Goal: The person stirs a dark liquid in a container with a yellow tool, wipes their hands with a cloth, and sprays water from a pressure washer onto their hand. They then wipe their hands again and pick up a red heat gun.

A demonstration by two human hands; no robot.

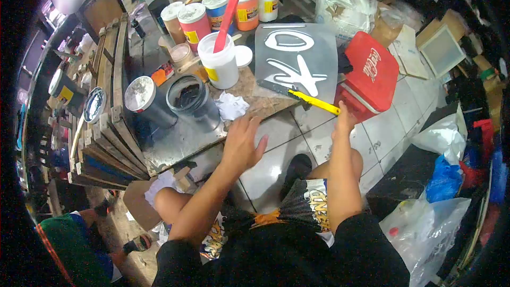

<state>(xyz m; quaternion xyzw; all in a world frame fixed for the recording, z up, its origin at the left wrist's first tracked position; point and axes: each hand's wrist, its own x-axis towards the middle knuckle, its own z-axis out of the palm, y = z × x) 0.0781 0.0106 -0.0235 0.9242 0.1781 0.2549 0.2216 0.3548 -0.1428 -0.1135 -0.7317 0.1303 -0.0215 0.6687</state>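
My right hand is closed on the end of a yellow-handled tool with a long, narrow dark end, whose exact kind I cannot make out. Its dark end lies over the lower edge of a grey sheet with white lettering. My left hand has its fingers apart and holds nothing. Just beyond its fingertips is a crumpled white paper on the bench edge. Beside the paper stands an open jar with dark contents. A red spatula stands in an open white tub.
Several paint tubs line the back of the bench. A red Coca-Cola cooler stands right of the sheet. Stacked wooden frames are at left. Plastic bags lie at lower right. Another person's leg shows at lower left.
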